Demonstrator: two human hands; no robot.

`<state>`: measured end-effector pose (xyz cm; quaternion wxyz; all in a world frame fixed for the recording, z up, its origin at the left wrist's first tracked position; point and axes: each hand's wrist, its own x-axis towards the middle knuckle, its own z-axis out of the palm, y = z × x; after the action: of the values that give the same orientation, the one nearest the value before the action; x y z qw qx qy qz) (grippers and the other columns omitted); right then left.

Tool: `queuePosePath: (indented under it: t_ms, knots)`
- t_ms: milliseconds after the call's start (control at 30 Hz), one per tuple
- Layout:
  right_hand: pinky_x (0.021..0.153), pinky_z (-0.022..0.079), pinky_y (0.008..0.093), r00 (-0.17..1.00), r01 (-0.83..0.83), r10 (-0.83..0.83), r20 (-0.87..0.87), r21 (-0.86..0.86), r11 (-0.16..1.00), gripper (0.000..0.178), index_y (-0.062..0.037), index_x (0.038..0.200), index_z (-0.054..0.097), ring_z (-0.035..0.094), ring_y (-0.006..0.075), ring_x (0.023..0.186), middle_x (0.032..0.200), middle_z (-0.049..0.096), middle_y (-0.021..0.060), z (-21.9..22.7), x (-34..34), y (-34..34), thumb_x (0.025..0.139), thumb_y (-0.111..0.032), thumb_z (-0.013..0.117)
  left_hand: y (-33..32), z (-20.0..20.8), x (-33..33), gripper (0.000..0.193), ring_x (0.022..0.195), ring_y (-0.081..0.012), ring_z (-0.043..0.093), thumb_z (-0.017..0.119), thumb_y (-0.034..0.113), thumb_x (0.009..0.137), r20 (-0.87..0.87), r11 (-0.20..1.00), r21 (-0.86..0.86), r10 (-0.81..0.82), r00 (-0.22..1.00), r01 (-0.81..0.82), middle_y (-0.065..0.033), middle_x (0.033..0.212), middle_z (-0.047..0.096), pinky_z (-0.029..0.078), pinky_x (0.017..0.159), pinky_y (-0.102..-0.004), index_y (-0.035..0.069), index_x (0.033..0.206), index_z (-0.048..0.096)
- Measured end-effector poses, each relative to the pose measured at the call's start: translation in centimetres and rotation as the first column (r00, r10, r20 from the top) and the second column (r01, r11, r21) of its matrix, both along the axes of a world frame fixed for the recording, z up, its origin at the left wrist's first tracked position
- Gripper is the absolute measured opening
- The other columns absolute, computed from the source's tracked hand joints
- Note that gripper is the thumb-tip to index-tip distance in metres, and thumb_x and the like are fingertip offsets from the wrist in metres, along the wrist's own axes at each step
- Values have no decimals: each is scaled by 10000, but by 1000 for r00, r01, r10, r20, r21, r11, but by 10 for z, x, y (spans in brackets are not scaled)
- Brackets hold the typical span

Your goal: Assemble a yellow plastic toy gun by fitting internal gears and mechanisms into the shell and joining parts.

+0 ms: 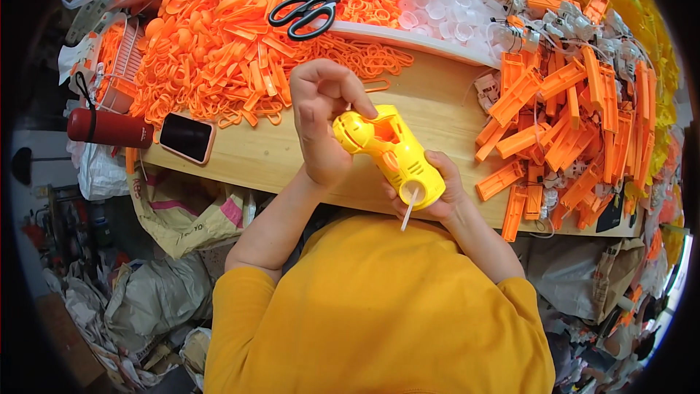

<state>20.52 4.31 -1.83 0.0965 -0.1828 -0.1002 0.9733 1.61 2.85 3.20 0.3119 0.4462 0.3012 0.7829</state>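
A yellow plastic housing (399, 152), with a rounded head, slots and an open window, is held tilted above the table's near edge. My right hand (444, 188) wraps round its lower end from the right. From that round end a thin white stick (410, 209) sticks out toward me. My left hand (321, 120) is at the rounded head, fingers curled, with a fingertip pressing on the housing's upper edge. Something orange (391, 160) shows inside the window. Whether my left fingers also pinch a small part is hidden.
Orange parts (211, 36) are heaped at the far left, near black-handled scissors (310, 11). Translucent caps (452, 11) fill a white tray. Orange wired cases (561, 117) pile up at right. A phone (187, 137) and a red flask (109, 128) lie at left.
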Motion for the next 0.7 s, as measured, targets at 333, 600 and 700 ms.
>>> queuePosePath:
  t_ms: [333,600,700]
  knots:
    - [710,533,543,996,30,-23,-89,72,997,724,-11,1245,478,632,402,843,1064,576,231,-14,3,-1,738,-491,667,-7,5,6,711,673,-142,505,492,651,871,14,994,32,-104,994,104,-118,814,534,421,635,-256,77,1247,304]
    - [853,537,478,993,88,-62,-98,288,954,828,21,1326,410,636,381,959,1138,589,210,-3,1,12,694,-393,750,-6,-3,-2,604,682,-196,524,547,537,893,-324,987,142,121,938,-79,-126,872,560,446,693,-311,66,1229,374]
    - [895,520,412,971,224,-238,-23,439,870,807,-24,1365,337,605,271,1071,1197,573,147,6,8,16,712,-216,770,-12,0,-14,419,706,-169,533,727,236,821,-580,954,188,299,758,-233,-100,964,565,459,674,-283,42,1123,511]
